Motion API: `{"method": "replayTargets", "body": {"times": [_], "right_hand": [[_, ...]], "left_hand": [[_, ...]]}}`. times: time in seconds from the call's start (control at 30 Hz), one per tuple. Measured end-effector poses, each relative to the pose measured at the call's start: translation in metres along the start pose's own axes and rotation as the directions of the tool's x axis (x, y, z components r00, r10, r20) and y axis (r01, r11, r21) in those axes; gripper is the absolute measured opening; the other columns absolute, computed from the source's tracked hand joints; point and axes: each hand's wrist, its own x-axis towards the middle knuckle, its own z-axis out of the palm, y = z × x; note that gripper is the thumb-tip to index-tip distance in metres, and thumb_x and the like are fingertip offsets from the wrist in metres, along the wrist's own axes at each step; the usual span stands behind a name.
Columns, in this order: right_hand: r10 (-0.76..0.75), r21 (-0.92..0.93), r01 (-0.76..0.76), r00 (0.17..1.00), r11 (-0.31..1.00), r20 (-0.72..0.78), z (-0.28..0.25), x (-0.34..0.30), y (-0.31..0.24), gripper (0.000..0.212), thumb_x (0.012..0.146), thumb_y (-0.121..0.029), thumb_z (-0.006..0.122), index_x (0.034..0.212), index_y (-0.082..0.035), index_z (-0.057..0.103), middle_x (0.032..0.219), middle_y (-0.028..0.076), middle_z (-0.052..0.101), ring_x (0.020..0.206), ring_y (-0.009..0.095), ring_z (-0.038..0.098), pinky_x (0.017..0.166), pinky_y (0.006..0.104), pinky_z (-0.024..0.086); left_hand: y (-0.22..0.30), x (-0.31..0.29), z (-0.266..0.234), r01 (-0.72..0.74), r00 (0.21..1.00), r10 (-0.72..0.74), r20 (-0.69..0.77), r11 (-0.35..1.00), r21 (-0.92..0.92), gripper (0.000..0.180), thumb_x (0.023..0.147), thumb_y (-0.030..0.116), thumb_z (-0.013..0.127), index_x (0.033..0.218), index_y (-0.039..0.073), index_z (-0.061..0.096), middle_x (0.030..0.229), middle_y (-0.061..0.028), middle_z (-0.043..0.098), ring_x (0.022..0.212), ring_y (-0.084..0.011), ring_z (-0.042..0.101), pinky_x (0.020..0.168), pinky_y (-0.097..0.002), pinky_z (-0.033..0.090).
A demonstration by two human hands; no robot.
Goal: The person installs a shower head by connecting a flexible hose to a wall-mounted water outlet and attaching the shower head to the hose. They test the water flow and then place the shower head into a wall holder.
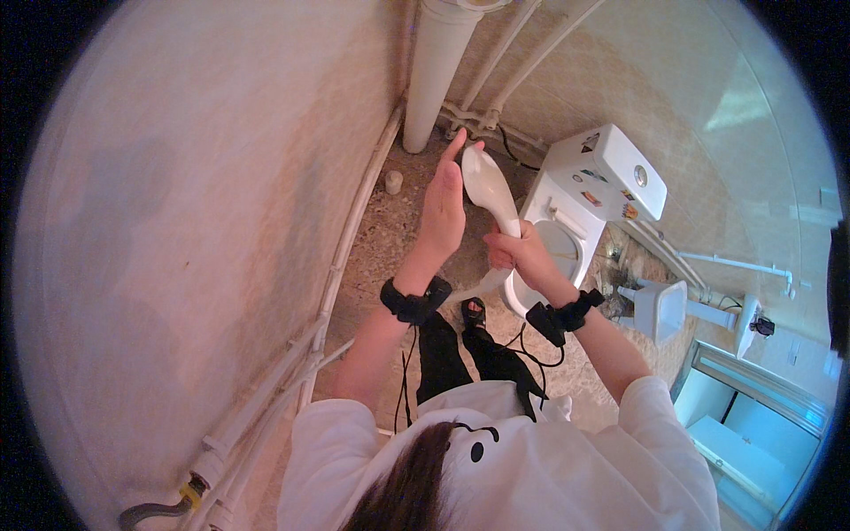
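My right hand (522,254) is wrapped round the narrow handle of a white shower head (489,183), held tilted in front of me. Its broad end points up and away. A pale strip, perhaps its hose, runs below the fist toward the lower left. Close against the left side of the broad end is my left hand (442,208), its fingers stretched out and the palm turned toward the shower head. Whether that palm touches it, I cannot tell. Both wrists carry black straps with small black devices.
A white toilet (575,208) with stickers on its tank stands to the right. Beyond it is a white basin-like container (660,311). A thick pale pipe (434,80) rises ahead, and thin pipes follow the left wall. Black cables hang by my legs. A small pale cylinder (393,182) is on the floor.
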Motion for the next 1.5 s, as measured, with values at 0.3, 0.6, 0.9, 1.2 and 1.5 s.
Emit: {"method": "replayTargets", "body": {"times": [0.3, 0.6, 0.9, 1.2, 1.5], "right_hand": [[-0.025, 0.196, 0.03, 0.999, 0.98, -0.031, 0.003, -0.012, 0.009, 0.006, 0.073, -0.007, 0.055, 0.073, -0.004, 0.05, 0.055, 0.001, 0.047, 0.043, 0.009, 0.043, 0.039, 0.0231, 0.032], [-0.016, -0.053, 0.01, 0.995, 0.999, -0.101, 0.015, -0.013, 0.013, 0.012, 0.075, -0.009, 0.059, 0.076, -0.006, 0.048, 0.055, 0.0, 0.046, 0.044, 0.007, 0.042, 0.042, 0.0214, 0.033], [-0.255, -0.186, 0.224, 0.952, 0.957, -0.168, 0.035, -0.023, 0.01, 0.026, 0.078, -0.013, 0.057, 0.1, -0.002, 0.048, 0.081, 0.005, 0.054, 0.071, 0.011, 0.052, 0.062, 0.0241, 0.043], [-0.417, -0.409, 0.346, 0.904, 0.845, -0.097, 0.021, -0.013, 0.006, 0.037, 0.081, -0.011, 0.055, 0.113, -0.001, 0.04, 0.1, 0.006, 0.051, 0.091, 0.012, 0.049, 0.079, 0.0263, 0.04], [-0.465, -0.42, 0.399, 0.883, 0.815, -0.064, 0.031, -0.028, -0.024, 0.031, 0.08, -0.019, 0.057, 0.102, 0.001, 0.046, 0.08, 0.008, 0.055, 0.073, 0.013, 0.052, 0.065, 0.027, 0.043]], "left_hand": [[0.017, -0.044, 0.032, 0.047, 0.99, -0.052, -0.135, 0.998, -0.038, 0.047, 0.091, 0.019, 0.034, 0.132, 0.0, 0.02, 0.133, -0.0135, 0.031, 0.118, -0.0189, 0.035, 0.096, -0.0282, 0.027], [-0.002, -0.035, 0.017, 0.117, 0.975, -0.189, -0.113, 0.879, -0.463, 0.055, 0.091, 0.042, 0.025, 0.134, 0.007, 0.019, 0.132, -0.0113, 0.028, 0.118, -0.0186, 0.034, 0.097, -0.0314, 0.028], [-0.012, -0.053, 0.025, 0.373, 0.922, -0.388, 0.016, 0.872, -0.317, 0.052, 0.09, 0.043, 0.031, 0.123, 0.003, 0.036, 0.114, -0.0094, 0.048, 0.102, -0.0169, 0.047, 0.089, -0.0293, 0.035], [-0.008, -0.076, 0.016, 0.512, 0.857, -0.515, -0.015, 0.855, -0.081, 0.043, 0.092, 0.032, 0.034, 0.118, -0.001, 0.041, 0.109, -0.0078, 0.05, 0.099, -0.0141, 0.046, 0.087, -0.0259, 0.034], [0.011, -0.105, 0.017, 0.262, 0.945, -0.321, 0.058, 0.854, 0.449, 0.036, 0.086, 0.022, 0.047, 0.115, 0.002, 0.039, 0.105, -0.0141, 0.053, 0.097, -0.0251, 0.052, 0.082, -0.0338, 0.04]]}}
